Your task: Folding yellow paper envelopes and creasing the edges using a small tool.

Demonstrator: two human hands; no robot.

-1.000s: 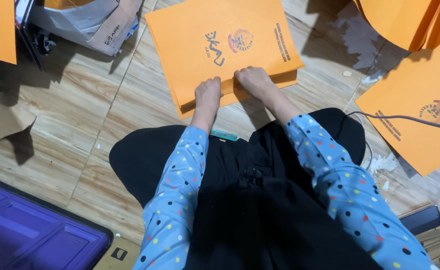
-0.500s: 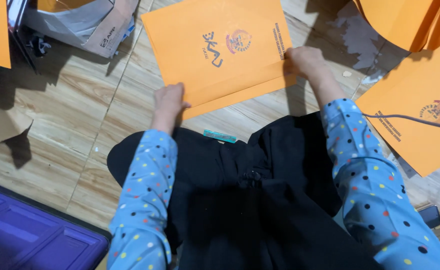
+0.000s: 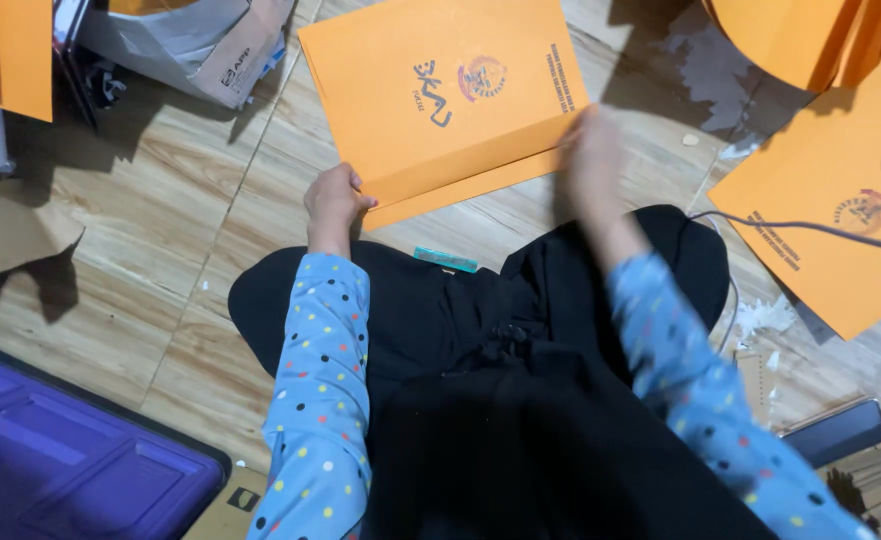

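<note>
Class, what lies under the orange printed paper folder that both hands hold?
Under the orange printed paper folder wood-pattern floor tiles show around its edges. Whatever lies directly beneath is covered.

Bare wooden floor [image 3: 160, 250] lies open at left centre of the frame, between the left hand [image 3: 332, 205] and the torn cardboard [image 3: 10, 235] at the left edge. The orange folder [image 3: 440, 100] fills the upper middle. A crumpled box [image 3: 200, 45] blocks the upper left; a purple case [image 3: 60, 470] blocks the lower left. At right, more orange sheets [image 3: 840, 220] and a thin cable [image 3: 810, 228] crowd the floor beside the blurred right hand [image 3: 590, 160]. A narrow strip of floor shows between the folder and the person's black lap [image 3: 480, 330], where a small teal object [image 3: 445, 260] lies.
</note>
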